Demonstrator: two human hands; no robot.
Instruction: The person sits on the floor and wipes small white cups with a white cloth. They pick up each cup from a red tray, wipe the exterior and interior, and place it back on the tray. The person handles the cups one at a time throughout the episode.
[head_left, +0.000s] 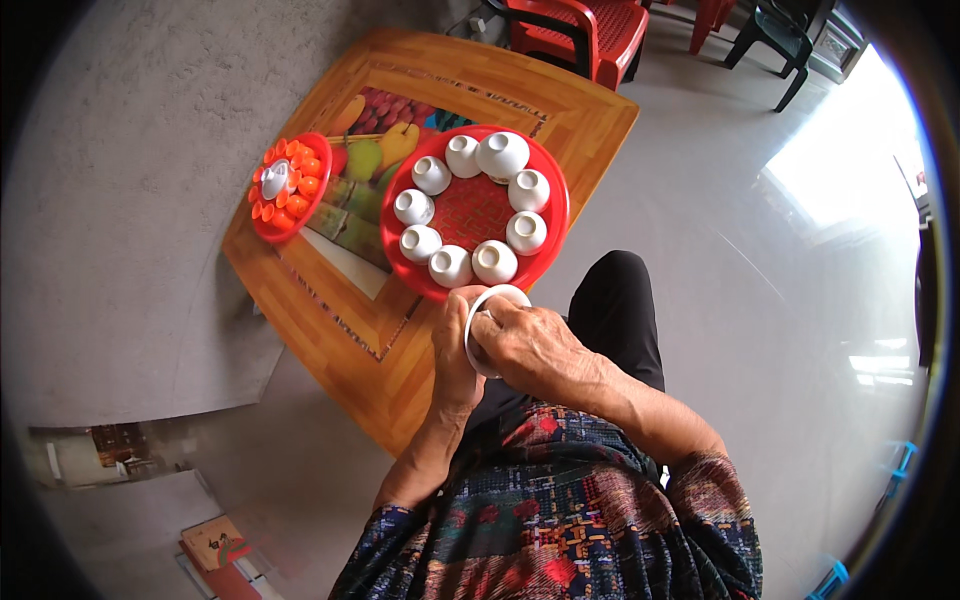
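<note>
A white bowl point(513, 293) is held in front of my body, tilted so that its round rim faces left. My left hand point(453, 352) is closed round its left side. My right hand point(543, 347) reaches over the rim with bent fingers inside the bowl; whether a cloth is in them is hidden. Just beyond my hands, a round red tray point(553, 246) carries a ring of several upturned white bowls point(494, 262), their foot rings facing up. The one at the far right point(502, 155) looks bigger than its neighbours.
The tray stands on a wooden table point(375, 410) with a fruit picture on its top. To its left, a smaller red tray point(322, 152) holds orange cups point(297, 205) and a white lidded pot point(275, 180). A red chair point(618, 40) stands behind the table.
</note>
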